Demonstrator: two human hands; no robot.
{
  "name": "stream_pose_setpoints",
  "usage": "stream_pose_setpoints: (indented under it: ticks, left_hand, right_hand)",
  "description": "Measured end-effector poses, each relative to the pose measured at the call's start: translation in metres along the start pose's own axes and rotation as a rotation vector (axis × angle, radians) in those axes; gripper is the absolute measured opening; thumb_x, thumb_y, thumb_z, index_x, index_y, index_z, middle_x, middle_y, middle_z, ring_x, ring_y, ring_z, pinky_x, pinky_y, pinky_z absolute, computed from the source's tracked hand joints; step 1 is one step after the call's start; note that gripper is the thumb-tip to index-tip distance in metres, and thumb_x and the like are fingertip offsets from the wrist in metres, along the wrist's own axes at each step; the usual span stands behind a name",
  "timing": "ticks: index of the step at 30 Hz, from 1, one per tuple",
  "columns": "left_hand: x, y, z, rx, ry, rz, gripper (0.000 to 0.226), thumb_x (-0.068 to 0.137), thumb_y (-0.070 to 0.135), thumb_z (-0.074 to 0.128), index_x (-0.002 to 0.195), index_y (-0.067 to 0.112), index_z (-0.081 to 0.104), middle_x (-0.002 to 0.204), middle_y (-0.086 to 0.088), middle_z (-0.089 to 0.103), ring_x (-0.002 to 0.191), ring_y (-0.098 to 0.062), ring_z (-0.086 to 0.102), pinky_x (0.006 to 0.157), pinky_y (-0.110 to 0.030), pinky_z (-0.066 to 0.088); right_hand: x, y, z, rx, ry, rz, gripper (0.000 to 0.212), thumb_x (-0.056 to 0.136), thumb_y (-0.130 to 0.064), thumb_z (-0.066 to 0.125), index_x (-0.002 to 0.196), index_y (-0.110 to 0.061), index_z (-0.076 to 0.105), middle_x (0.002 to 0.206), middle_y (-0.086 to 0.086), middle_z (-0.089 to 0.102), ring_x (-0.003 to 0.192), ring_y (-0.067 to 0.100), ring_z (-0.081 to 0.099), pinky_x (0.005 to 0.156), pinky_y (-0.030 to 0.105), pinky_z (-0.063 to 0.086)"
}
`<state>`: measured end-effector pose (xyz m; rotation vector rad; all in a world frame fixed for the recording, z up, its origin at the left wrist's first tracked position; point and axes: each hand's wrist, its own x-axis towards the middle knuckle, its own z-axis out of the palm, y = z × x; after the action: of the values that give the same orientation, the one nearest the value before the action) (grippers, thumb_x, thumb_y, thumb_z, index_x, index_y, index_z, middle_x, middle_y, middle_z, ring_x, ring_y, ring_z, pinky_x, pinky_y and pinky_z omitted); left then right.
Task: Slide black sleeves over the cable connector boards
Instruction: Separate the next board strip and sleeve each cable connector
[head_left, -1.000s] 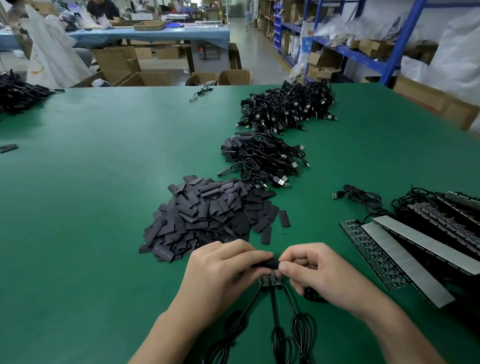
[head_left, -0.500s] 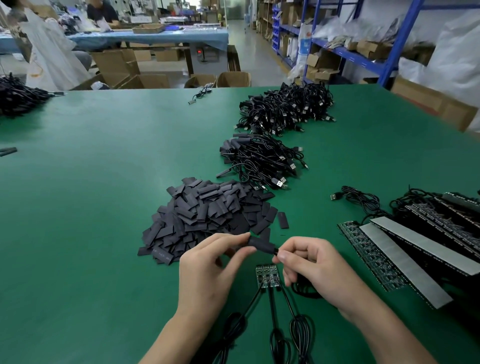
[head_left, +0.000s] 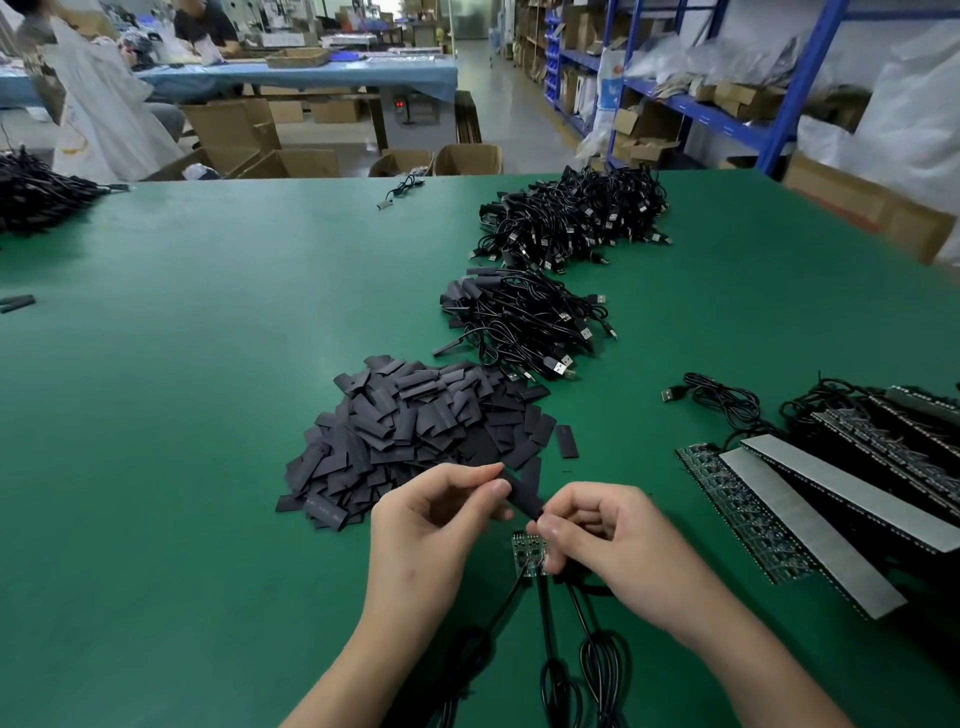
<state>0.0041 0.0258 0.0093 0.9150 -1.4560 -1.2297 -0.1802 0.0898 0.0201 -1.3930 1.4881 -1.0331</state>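
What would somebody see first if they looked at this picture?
Probably the big heap of black sleeves in the middle of the green table. Right in front of it, the left hand and right hand pinch one black sleeve between them, just above a little green board with cables attached. Behind the heap, tangled piles of black cables stretch toward the table's far edge.

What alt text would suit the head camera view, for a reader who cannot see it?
A person's left hand and right hand pinch one black sleeve between them, close to small connector boards that lie on the green table with black cables attached. Behind the hands lie a pile of loose sleeves and two bundles of cables.
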Motion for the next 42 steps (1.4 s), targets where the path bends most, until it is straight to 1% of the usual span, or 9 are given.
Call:
stream_pose_setpoints:
  ticks: [5,9,12,15,20,26,29,34,42]
  left_hand:
    - [0.004,0.004,-0.002,-0.190,0.051,-0.100,0.013,0.080,0.020,0.079,0.092,0.017,0.080,0.080,-0.013,0.077,0.075,-0.020,0.076,0.068,-0.019,0.056]
    - [0.005,0.002,-0.004,-0.192,0.051,-0.113,0.010,0.085,0.012,0.078,0.095,0.015,0.078,0.083,-0.012,0.077,0.080,-0.023,0.076,0.070,-0.019,0.056]
    - [0.007,-0.003,-0.009,0.107,-0.024,-0.034,0.021,0.089,0.015,0.079,0.106,0.026,0.076,0.090,0.004,0.077,0.081,-0.011,0.072,0.074,-0.019,0.054]
    - [0.006,-0.003,-0.014,0.633,-0.239,0.113,0.033,0.087,0.051,0.075,0.115,0.035,0.074,0.100,0.022,0.067,0.092,0.002,0.062,0.082,-0.018,0.050]
    - [-0.001,-0.003,-0.010,0.949,-0.446,0.172,0.071,0.076,0.090,0.049,0.127,0.043,0.065,0.112,0.025,0.046,0.107,0.001,0.052,0.092,-0.022,0.045]
    - [0.002,0.002,-0.011,0.791,-0.461,0.062,0.050,0.073,0.070,0.076,0.113,0.042,0.067,0.108,0.024,0.055,0.100,0.002,0.055,0.087,-0.020,0.046]
    - [0.005,0.004,-0.014,0.507,-0.409,-0.035,0.022,0.081,0.038,0.085,0.098,0.036,0.072,0.090,0.018,0.066,0.085,-0.001,0.063,0.078,-0.018,0.049]
    - [0.009,0.005,-0.018,0.153,-0.402,-0.213,0.012,0.085,0.018,0.084,0.093,0.025,0.078,0.076,0.011,0.066,0.072,-0.007,0.060,0.076,-0.021,0.052]
    - [0.006,0.007,-0.016,0.010,-0.339,-0.251,0.009,0.084,0.014,0.084,0.090,0.018,0.079,0.077,0.003,0.071,0.072,-0.009,0.064,0.070,-0.020,0.051]
  right_hand:
    - [-0.004,0.000,-0.017,-0.374,0.045,-0.062,0.017,0.082,-0.054,0.073,0.093,-0.041,0.075,0.098,-0.026,0.069,0.094,-0.004,0.061,0.077,0.009,0.041]
    - [-0.004,0.001,-0.019,-0.421,0.075,-0.034,0.008,0.092,-0.036,0.073,0.084,-0.037,0.074,0.090,-0.024,0.068,0.088,-0.004,0.060,0.072,0.007,0.038]
    - [-0.003,-0.003,-0.024,-0.312,0.227,-0.035,0.012,0.095,-0.030,0.070,0.084,-0.033,0.072,0.082,-0.018,0.073,0.074,0.000,0.069,0.076,0.016,0.054]
    - [0.006,-0.013,-0.032,-0.282,0.391,-0.043,0.010,0.097,-0.026,0.068,0.087,-0.026,0.070,0.081,-0.015,0.074,0.060,0.008,0.072,0.068,0.031,0.062]
    - [0.071,-0.065,-0.058,-0.530,0.510,-0.217,0.010,0.100,-0.028,0.066,0.092,-0.032,0.071,0.064,-0.006,0.065,0.048,0.007,0.058,0.049,0.017,0.047]
    - [0.168,-0.132,-0.086,-0.701,0.482,-0.175,0.035,0.103,-0.036,0.061,0.132,-0.019,0.067,0.113,0.005,0.069,0.102,0.022,0.065,0.092,0.032,0.054]
    - [0.136,-0.115,-0.069,-0.570,0.408,-0.206,0.024,0.103,-0.040,0.058,0.118,-0.026,0.070,0.104,-0.010,0.070,0.089,0.007,0.065,0.068,0.005,0.044]
    - [0.039,-0.038,-0.027,-0.200,-0.003,0.059,0.031,0.091,-0.052,0.060,0.097,-0.026,0.075,0.088,-0.009,0.077,0.076,0.002,0.070,0.068,0.020,0.053]
    - [0.004,0.000,0.009,0.062,-0.010,0.036,0.014,0.086,-0.044,0.072,0.088,-0.030,0.076,0.086,-0.004,0.078,0.082,0.006,0.073,0.076,0.017,0.053]
